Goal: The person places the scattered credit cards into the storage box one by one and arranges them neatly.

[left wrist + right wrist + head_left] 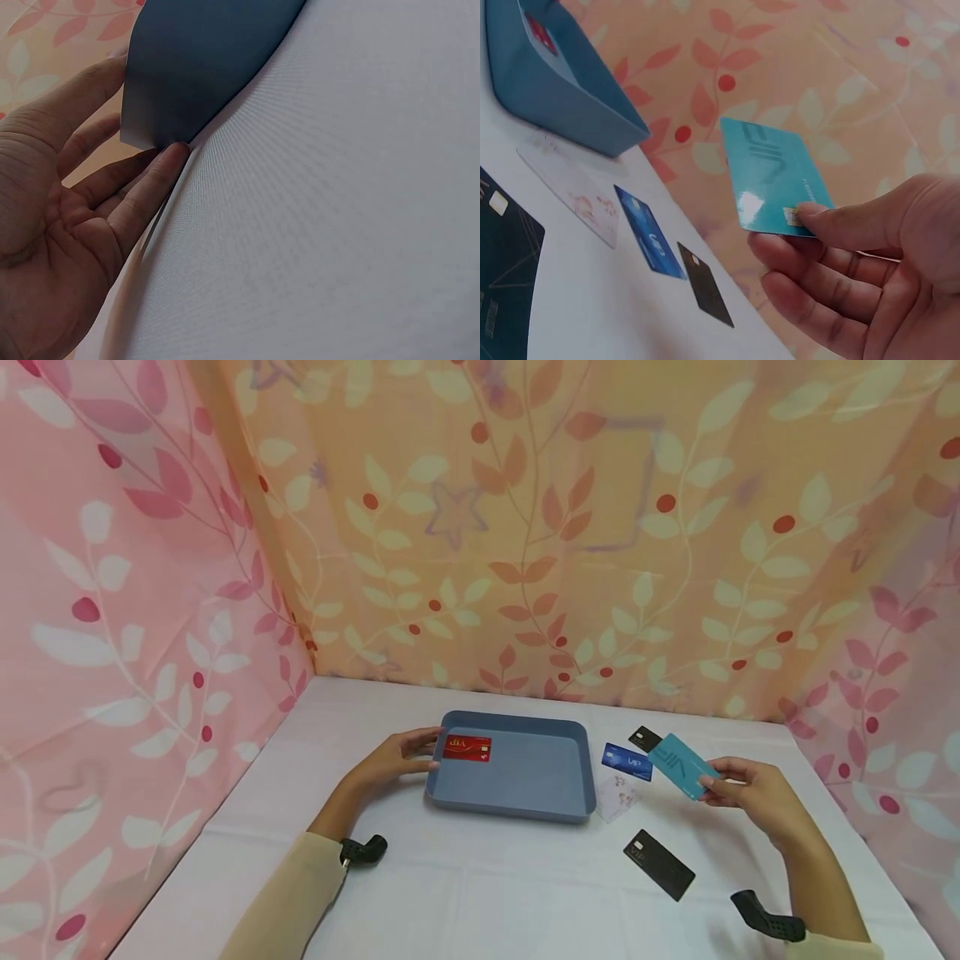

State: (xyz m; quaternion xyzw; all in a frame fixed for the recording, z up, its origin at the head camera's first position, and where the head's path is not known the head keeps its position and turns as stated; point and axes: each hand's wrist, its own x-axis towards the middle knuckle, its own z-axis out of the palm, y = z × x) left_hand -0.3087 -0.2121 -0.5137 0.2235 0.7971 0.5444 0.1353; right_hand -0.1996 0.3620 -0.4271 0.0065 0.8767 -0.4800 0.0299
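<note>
In the head view my right hand [761, 789] pinches a teal VIP card [682, 766] by its near corner between thumb and fingers. The right wrist view shows the same card [772, 176] raised above the table, its gold chip beside the thumb. My left hand [393, 756] touches the left side of a blue-grey tray [517, 785] with extended fingers. In the left wrist view its fingertips [176, 152] meet the tray's outer wall [202, 67] low at a corner. A red VIP card [467, 748] lies inside the tray at the upper left.
Right of the tray lie a blue VIP card [627, 762], a small black card [643, 738] partly covered by the teal one, and a pale patterned card [617, 798]. A larger black VIP card [660, 865] lies nearer. Floral cloth [525, 527] hangs around the white table [480, 893].
</note>
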